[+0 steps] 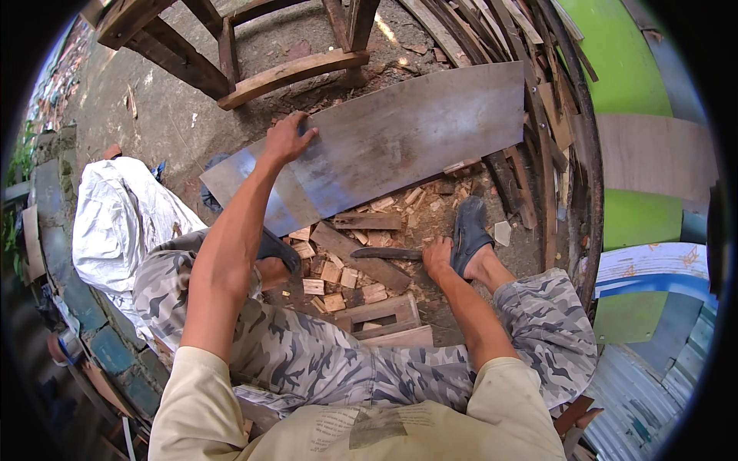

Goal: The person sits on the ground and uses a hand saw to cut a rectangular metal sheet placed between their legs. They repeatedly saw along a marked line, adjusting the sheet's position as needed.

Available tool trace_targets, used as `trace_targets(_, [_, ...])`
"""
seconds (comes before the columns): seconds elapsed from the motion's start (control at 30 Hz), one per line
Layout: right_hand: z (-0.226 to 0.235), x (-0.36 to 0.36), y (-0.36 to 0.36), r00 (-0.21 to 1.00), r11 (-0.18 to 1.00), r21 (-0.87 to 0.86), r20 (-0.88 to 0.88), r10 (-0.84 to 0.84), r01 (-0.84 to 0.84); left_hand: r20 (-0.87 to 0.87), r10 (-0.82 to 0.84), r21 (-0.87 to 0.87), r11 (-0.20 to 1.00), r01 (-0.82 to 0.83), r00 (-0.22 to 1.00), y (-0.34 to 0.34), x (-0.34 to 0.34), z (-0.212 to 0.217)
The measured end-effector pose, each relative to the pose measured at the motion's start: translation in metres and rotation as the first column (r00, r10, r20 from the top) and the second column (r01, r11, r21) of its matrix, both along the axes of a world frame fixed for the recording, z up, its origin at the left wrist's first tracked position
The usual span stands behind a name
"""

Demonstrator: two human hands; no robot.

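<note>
A long, flat grey sheet with pale bluish patches lies slantwise ahead of me, its right end by a pile of wood strips. My left hand is closed over its far edge, toward the left end. Down by my right shoe, my right hand grips a machete. Its dark, slightly curved blade points left, low over a brown plank. Small cut wood blocks lie scattered between my feet, with a wooden frame piece nearer to me.
A wooden stool-like frame stands beyond the sheet. Long wood strips are heaped along the right, beside green panels. At the left, a white sack rests near a low block wall.
</note>
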State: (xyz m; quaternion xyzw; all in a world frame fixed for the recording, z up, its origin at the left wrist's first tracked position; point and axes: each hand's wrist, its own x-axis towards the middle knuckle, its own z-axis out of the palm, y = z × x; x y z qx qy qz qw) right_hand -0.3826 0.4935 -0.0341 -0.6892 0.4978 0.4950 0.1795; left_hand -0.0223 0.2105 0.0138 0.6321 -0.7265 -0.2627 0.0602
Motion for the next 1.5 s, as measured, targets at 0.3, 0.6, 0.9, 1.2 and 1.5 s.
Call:
trace_targets(0.3, [-0.025,-0.047,0.053,0.976,0.95,-0.297,0.213,-0.033,0.097,-0.089,-0.078,0.03,0.996,0.081,0.993,-0.004,0.016,0.002])
trace_targets(0.6, [0.07,-0.025,0.025,0.653,0.906,-0.019,0.699,-0.29,0.422,-0.061,-0.062,0.075,0.995,0.066,0.996,-0.008,0.029,-0.009])
trace_targets(0.9, [0.16,0.083,-0.045,0.184,0.424,-0.011,0.91,-0.371,0.906,-0.097,0.095,0.004,0.995,-0.095,0.991,0.007,0.026,-0.008])
trace_targets(1.2, [0.163,0.145,-0.072,0.215,0.463,-0.013,0.897,-0.386,0.886,-0.114,0.14,-0.061,0.987,-0.147,0.984,0.031,0.021,0.013])
trace_targets(1.5, [0.177,0.152,-0.069,0.238,0.477,0.0,0.866,-0.44,0.879,-0.126,0.128,-0.141,0.979,-0.145,0.984,0.044,0.018,0.024])
